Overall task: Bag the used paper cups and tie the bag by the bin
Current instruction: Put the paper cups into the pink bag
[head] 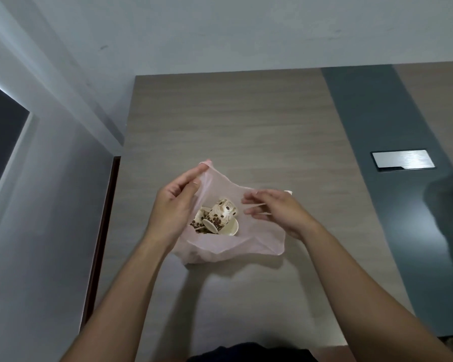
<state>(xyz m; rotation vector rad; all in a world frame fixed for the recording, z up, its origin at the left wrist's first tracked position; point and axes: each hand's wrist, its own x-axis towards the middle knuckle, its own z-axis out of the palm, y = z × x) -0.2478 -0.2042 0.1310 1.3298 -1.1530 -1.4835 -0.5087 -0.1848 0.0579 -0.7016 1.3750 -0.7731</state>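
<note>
my left grip (175, 205) pinches the bag (230, 246) by its left side, my right grip (275, 215) is at the opposite side (can't tell if it's caught), cups (221, 214) lying between them

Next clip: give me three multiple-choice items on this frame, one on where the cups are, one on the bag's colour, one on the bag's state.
1. Where are the paper cups? A. stacked outside the bag; B. inside the bag; C. none in view.
2. What colour is the bag? A. blue; B. black; C. pink.
3. How is the bag's mouth? A. knotted shut; B. open, held at two sides; C. folded flat.
Answers: 1 B, the cups lie within the bag's walls. 2 C, its film is pale pink. 3 B, the left hand and the right hand each pinch part of the rim, and the cups show through the opening.
</note>
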